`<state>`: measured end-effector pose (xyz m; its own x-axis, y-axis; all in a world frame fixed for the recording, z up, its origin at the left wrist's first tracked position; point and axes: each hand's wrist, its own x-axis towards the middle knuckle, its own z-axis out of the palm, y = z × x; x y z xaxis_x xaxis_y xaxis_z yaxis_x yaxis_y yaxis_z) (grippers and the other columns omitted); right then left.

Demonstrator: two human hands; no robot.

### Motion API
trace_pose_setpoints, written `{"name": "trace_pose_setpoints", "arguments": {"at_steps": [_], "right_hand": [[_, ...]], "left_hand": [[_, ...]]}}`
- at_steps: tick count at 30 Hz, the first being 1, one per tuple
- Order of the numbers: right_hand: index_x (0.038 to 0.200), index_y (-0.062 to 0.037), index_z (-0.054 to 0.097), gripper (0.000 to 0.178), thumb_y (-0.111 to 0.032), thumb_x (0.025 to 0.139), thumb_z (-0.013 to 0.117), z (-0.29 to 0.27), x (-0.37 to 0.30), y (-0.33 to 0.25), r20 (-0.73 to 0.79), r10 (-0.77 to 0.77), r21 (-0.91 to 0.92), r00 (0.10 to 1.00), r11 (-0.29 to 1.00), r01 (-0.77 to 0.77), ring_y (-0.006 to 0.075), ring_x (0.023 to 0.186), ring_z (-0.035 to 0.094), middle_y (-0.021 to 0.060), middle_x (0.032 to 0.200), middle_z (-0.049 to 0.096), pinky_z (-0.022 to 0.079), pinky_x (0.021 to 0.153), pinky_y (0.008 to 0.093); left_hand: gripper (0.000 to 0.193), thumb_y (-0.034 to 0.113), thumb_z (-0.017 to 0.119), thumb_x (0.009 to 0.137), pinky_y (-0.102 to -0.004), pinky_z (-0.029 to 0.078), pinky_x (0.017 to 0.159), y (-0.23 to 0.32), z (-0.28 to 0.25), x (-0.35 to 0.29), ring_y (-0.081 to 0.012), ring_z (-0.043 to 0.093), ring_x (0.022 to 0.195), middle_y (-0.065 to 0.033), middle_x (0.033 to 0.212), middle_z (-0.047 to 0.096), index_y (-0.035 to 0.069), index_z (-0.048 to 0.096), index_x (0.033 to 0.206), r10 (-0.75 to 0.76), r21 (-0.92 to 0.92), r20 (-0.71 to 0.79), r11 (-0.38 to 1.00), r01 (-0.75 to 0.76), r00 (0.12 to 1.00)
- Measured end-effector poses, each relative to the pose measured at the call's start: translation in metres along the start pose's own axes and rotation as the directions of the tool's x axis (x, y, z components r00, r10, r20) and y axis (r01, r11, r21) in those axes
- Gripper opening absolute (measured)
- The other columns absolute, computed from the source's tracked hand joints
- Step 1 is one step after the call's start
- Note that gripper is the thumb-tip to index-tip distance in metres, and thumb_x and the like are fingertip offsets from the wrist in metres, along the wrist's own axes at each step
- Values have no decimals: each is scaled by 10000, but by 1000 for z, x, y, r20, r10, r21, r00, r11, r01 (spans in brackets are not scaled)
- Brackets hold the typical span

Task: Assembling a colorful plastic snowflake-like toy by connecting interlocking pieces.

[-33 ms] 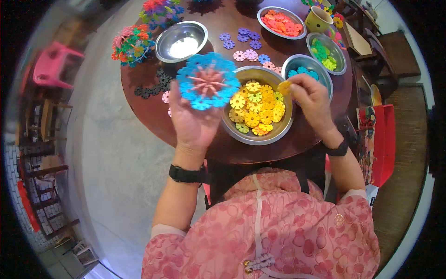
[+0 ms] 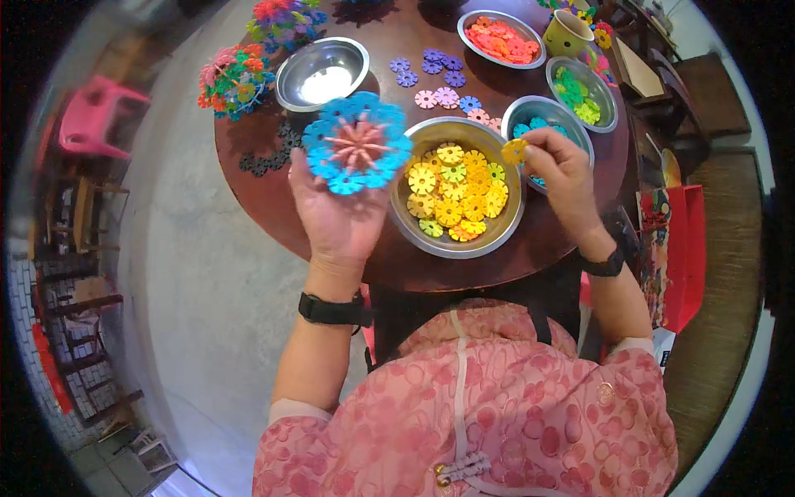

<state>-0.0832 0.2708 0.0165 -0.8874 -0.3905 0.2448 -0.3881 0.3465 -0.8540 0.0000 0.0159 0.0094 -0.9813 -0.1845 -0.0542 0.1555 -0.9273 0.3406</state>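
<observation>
Remotely, my left hand (image 2: 344, 217) holds a blue-pink flower (image 2: 358, 142), my right hand (image 2: 565, 171) pinches a yellow disc (image 2: 513, 151), a bowl (image 2: 460, 252) between them by the table's (image 2: 435, 277) near edge.

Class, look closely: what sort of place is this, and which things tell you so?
Perhaps an indoor craft or activity room, though a home is possible. A dark table holds metal bowls of colourful flower-shaped discs, and bright assembled ornaments stand on it.
</observation>
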Motion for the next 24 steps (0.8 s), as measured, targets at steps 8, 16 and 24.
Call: {"name": "trace_pose_setpoints", "arguments": {"at_steps": [8,16,24], "right_hand": [[1009,-12,639,172,-112,878,585,-18,7,19,11,253,381,967,893,-238,52,642,541,3,788,620,424,574,191],[1044,-15,644,216,-103,848,625,-15,4,12,83,333,465,939,821,-332,63,624,538,13,832,641,423,572,196],[1054,5,632,221,-54,842,616,-8,-6,-8,161,292,486,943,808,-333,60,688,557,20,846,640,448,611,200]], "left_hand": [[680,554,448,908,-510,385,1036,-4,2,2,-311,490,1203,-144,1348,472,48,398,1359,-16,54,-37,998,18,999],[722,576,432,913,-506,407,1015,-18,10,-12,-341,444,1256,-168,1416,397,55,340,1403,-137,221,13,967,131,991],[670,551,449,919,-496,445,971,-34,11,-18,-265,488,1214,-124,1368,461,87,365,1395,-246,316,-42,916,247,968]]}}
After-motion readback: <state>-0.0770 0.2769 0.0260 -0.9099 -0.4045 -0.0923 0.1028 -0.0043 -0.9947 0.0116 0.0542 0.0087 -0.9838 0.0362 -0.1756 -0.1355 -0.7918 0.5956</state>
